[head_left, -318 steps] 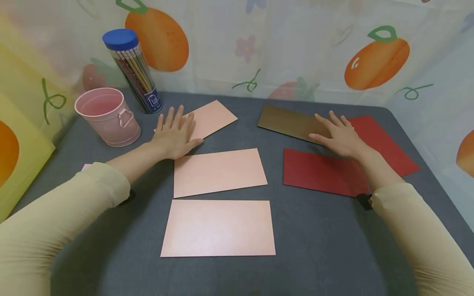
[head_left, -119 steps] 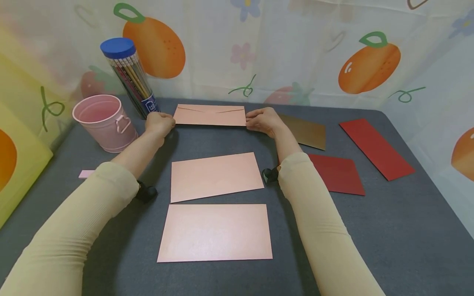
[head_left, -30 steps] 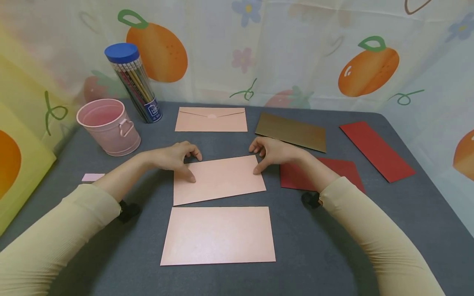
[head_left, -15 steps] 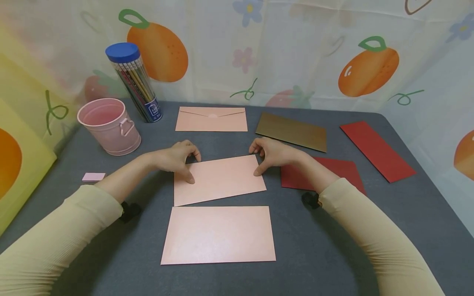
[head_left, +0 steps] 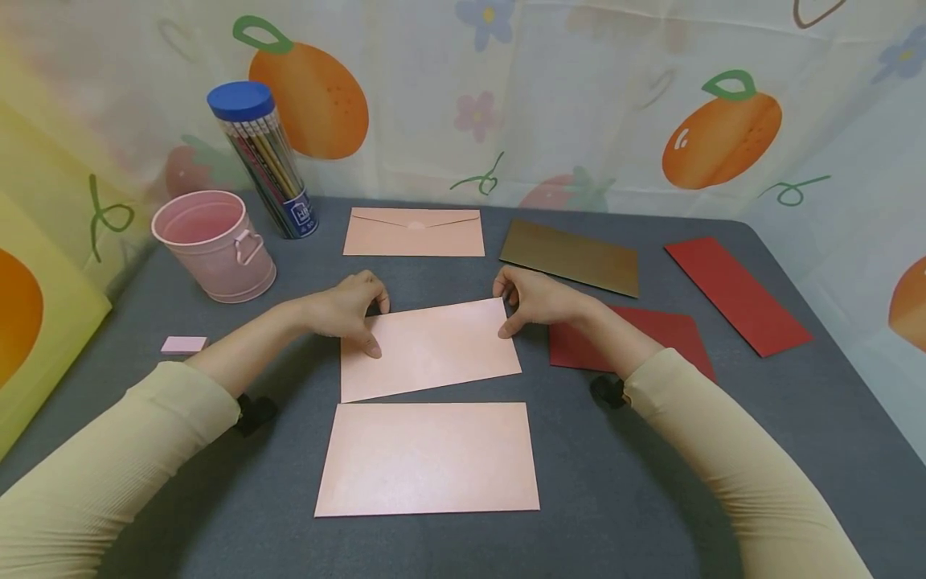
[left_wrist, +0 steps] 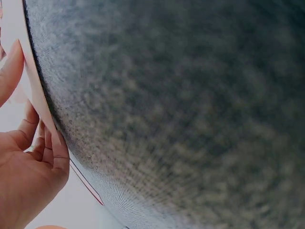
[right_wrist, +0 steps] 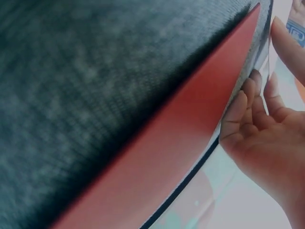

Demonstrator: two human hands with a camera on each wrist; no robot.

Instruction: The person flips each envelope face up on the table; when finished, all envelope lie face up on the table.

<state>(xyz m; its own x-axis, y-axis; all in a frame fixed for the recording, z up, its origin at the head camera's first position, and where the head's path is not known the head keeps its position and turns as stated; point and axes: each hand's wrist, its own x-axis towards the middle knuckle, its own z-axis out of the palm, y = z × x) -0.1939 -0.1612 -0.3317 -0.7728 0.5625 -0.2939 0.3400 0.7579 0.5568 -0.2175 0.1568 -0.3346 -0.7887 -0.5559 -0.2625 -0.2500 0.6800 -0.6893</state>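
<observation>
Both hands are at the middle pink envelope, which lies slightly askew in the head view. My left hand pinches its back left part, thumb on top and fingers curled at the back edge; the left wrist view shows those fingers under the paper. At the back right corner my right hand pinches it, thumb on the side edge and fingers behind. Nearer the front lies a second plain pink envelope. Farther back, another pink envelope lies straight with its flap side up.
A brown envelope and two red ones, a near red envelope partly under the right forearm and a far red envelope, lie on the right. On the left stand a pink bucket and a pencil tub; a small pink block lies nearby.
Earlier the hands lay flat on the back envelopes, then set the back pink one straight, flap up. They have since come to the middle envelope; its right corner has just risen slightly.
</observation>
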